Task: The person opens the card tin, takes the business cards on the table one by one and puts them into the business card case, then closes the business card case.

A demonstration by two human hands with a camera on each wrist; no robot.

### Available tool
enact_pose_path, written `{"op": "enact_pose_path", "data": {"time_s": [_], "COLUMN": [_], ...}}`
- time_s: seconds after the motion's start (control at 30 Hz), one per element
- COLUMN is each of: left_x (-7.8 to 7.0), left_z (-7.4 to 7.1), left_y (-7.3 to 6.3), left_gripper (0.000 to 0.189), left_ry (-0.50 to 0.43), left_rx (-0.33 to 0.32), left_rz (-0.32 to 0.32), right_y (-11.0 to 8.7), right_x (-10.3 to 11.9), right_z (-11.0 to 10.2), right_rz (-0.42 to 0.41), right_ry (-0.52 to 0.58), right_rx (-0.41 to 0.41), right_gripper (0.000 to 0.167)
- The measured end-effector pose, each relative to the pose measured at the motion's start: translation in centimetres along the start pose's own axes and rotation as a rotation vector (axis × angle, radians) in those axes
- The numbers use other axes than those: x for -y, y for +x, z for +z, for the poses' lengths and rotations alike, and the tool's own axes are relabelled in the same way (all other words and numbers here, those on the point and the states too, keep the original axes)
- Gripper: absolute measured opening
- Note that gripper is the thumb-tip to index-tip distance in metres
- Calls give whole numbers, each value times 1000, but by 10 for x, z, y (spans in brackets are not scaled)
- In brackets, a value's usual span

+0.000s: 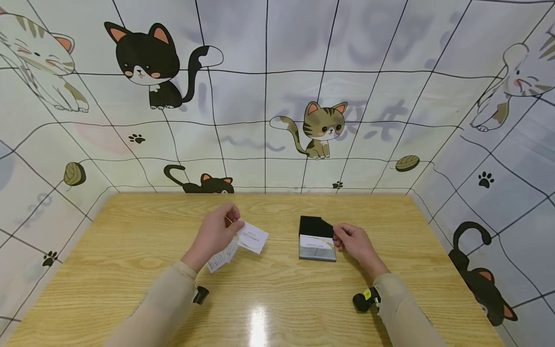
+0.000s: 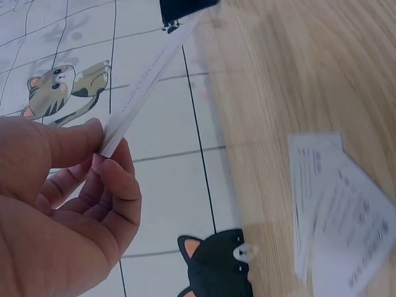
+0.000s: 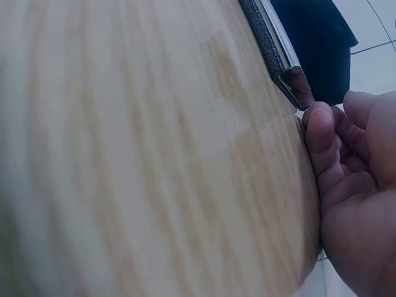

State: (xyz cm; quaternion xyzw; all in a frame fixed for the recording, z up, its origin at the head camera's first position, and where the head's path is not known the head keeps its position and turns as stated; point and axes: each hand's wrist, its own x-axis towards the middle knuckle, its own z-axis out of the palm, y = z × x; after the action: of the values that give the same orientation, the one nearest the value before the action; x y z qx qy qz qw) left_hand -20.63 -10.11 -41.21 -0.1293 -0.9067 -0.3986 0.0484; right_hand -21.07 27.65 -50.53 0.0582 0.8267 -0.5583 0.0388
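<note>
My left hand [image 1: 217, 229] pinches a white business card [image 1: 253, 237] between thumb and fingers. In the left wrist view that card [image 2: 145, 86] is seen almost edge-on. Below the hand, loose printed cards [image 2: 349, 229] lie overlapping on the table. To the right stands an open business card holder [image 1: 317, 253] with a black flap [image 1: 310, 224] folded back and a white card [image 1: 316, 242] inside. My right hand [image 1: 353, 241] grips the holder's right edge near the flap corner. From the right wrist, the fingertips meet the flap [image 3: 318, 49]; the exact contact is partly hidden.
The wooden table [image 1: 277, 294] reaches back to a cloth wall [image 1: 243, 96] printed with cats and grid lines, which also runs along both sides. Small black devices [image 1: 366, 300] are worn at both wrists.
</note>
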Motion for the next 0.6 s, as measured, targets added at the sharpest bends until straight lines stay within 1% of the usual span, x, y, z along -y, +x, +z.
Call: {"op": "enact_pose_path", "data": {"time_s": [0.13, 0.27, 0.43, 0.6], "left_x": [-11, -18, -24, -30], "left_z": [14, 31, 53, 68], "left_y": [6, 14, 22, 28], "left_gripper": [16, 17, 17, 18], "left_ry": [-57, -93, -134, -151], "left_rx": [6, 11, 17, 35], "left_rz": [30, 57, 66, 72], "right_y": [0, 0, 0, -1], "right_x": [0, 1, 1, 0], "right_z": [0, 0, 0, -1], "right_rz": [-5, -3, -1, -8], "right_ry": [-9, -11, -8, -14], "right_rx": [3, -3, -1, 7], "right_gripper": [32, 31, 31, 32]}}
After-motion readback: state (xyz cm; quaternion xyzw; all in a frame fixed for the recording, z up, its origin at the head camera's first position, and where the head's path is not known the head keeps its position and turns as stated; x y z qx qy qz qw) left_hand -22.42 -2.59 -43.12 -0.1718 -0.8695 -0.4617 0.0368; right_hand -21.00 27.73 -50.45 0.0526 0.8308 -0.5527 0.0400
